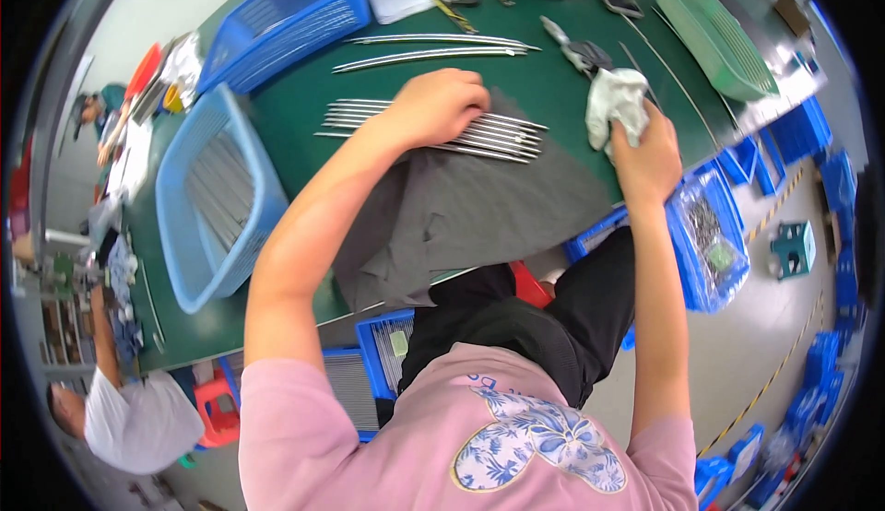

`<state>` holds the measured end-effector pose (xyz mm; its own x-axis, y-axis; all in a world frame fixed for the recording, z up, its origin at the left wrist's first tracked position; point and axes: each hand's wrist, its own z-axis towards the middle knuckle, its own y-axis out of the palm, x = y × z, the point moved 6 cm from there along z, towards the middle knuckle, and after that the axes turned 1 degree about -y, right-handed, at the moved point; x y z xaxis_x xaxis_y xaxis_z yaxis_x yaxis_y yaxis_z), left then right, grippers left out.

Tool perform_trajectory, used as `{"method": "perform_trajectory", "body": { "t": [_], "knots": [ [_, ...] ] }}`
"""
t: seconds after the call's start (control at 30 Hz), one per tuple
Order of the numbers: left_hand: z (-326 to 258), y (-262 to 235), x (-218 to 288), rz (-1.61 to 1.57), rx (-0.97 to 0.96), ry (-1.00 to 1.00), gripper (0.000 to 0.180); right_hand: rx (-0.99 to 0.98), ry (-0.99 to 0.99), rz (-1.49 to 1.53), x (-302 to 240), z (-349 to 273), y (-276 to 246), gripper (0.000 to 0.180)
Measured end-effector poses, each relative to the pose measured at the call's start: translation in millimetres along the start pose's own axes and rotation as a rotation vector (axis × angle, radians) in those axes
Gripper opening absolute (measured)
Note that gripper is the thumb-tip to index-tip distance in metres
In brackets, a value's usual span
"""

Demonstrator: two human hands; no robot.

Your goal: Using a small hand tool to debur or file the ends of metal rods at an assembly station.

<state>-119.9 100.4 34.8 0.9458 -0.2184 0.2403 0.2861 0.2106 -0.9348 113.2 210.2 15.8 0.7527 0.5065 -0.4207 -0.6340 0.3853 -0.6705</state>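
My left hand (441, 107) lies over a row of thin, silvery metal rods (502, 139), its fingers curled down onto them. The rods lie side by side, partly on a dark grey cloth (502, 199) that hangs over the table's near edge. Bunched in my right hand (651, 163) is a white rag (614, 98), held above the table to the right of the rods. Farther back, a few more metal rods (433, 54) rest on the green table top (304, 87). My left fingertips are partly hidden.
At the left stand a light-blue basket (175, 198) with more rods and a darker blue basket (286, 27). A green basket (714, 36) is at the far right. A blue bin (728, 271) with small metal parts sits below the right edge. A person (138, 419) sits at the left.
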Motion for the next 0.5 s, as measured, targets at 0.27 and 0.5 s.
{"method": "perform_trajectory", "body": {
  "t": [0.27,0.5],
  "knots": [
    [28,19,-2,0.207,-0.276,0.083,0.014,-0.06,-0.04,0.054,17,4,13,0.025],
    [36,24,-6,0.224,-0.055,0.096,0.02,-0.344,0.134,-0.169,26,33,14,0.042]
  ]
}}
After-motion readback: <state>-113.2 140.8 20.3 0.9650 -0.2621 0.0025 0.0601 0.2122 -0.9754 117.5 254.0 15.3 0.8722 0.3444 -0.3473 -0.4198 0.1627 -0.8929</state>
